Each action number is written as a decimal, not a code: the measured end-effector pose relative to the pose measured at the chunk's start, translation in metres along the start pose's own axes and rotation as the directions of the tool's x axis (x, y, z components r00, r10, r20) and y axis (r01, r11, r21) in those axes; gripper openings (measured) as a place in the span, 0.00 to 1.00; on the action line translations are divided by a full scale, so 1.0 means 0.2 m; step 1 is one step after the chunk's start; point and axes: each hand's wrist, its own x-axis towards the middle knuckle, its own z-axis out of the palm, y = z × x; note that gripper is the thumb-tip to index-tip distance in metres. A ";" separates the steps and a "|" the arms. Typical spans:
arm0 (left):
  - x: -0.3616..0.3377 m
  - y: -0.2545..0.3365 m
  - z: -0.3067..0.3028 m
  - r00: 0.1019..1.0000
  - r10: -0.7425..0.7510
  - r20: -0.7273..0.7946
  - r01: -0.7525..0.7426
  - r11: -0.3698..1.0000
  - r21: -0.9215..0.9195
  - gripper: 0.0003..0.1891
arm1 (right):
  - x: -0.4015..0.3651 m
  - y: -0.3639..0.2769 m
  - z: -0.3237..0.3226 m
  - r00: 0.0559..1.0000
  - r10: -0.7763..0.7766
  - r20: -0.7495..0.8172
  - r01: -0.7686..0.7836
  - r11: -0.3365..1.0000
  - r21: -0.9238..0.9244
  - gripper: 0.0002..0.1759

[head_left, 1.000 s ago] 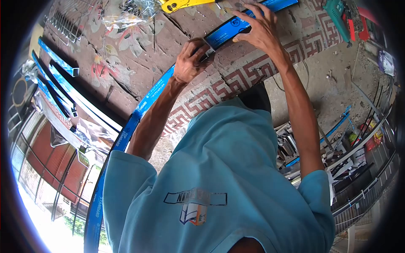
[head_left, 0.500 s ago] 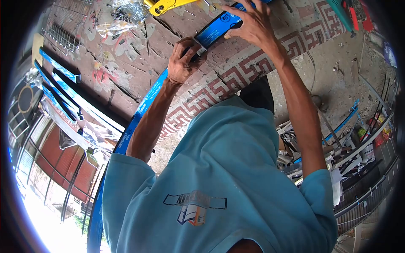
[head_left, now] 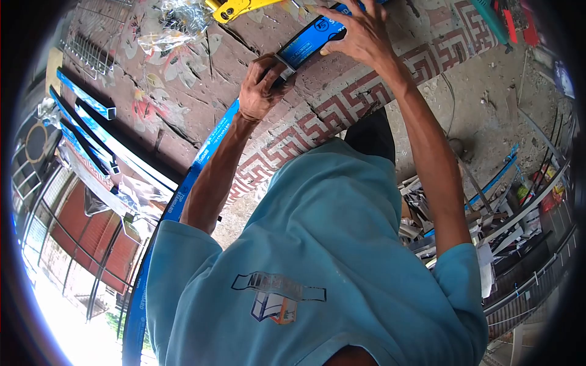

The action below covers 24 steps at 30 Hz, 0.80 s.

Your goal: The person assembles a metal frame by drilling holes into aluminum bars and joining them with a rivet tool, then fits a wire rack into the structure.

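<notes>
A wide aluminium profile [head_left: 308,44] in blue printed film lies across the worktop, running from my left hand toward the top edge. My right hand [head_left: 360,39] spans it, thumb on the near side and fingers over the far side. My left hand [head_left: 262,88] is closed around the profile's near end, where a small silver edge [head_left: 285,66] shows by the fingertips. A narrower blue-filmed strip [head_left: 213,141] extends from beneath the left hand, along the left forearm, down to the lower left. How the two pieces meet is hidden by the left hand.
The worktop [head_left: 183,110] has a worn floral and key-pattern cover. A yellow tool [head_left: 241,7] and crumpled clear plastic [head_left: 168,36] lie at the back. More blue-filmed profiles [head_left: 85,94] rest at left. A green tool [head_left: 490,18] sits at upper right, above scrap strips [head_left: 500,238].
My left hand has shifted slightly left, and the wide profile's near end has moved with it. My right hand keeps its hold, slightly farther left in view.
</notes>
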 end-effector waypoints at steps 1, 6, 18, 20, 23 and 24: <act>0.00 0.00 0.00 1.000 -0.005 -0.005 0.005 1.000 0.001 0.22 | 0.00 0.00 0.00 1.000 -0.006 0.003 0.006 1.000 -0.003 0.44; 0.00 0.01 -0.01 0.999 -0.042 0.014 0.043 0.998 -0.038 0.23 | 0.00 0.01 0.01 1.000 -0.002 0.018 0.002 1.000 0.004 0.46; -0.11 -0.08 -0.02 0.993 -0.060 0.098 0.070 0.993 -0.097 0.21 | -0.07 0.11 -0.03 0.963 -0.011 -0.269 0.085 0.960 0.267 0.40; -0.07 -0.06 0.00 0.995 -0.075 0.066 0.079 0.995 -0.056 0.21 | -0.10 0.37 -0.10 0.890 0.150 -0.431 0.086 0.872 0.482 0.37; -0.05 -0.02 -0.03 0.985 -0.096 0.145 0.102 0.994 -0.038 0.20 | -0.19 0.75 -0.47 0.726 0.328 -0.604 -0.303 0.941 0.148 0.42; -0.09 -0.04 -0.03 0.979 -0.106 0.174 0.107 0.994 0.001 0.20 | -0.20 1.01 -0.51 0.779 0.170 -0.603 -0.396 0.879 -0.264 0.45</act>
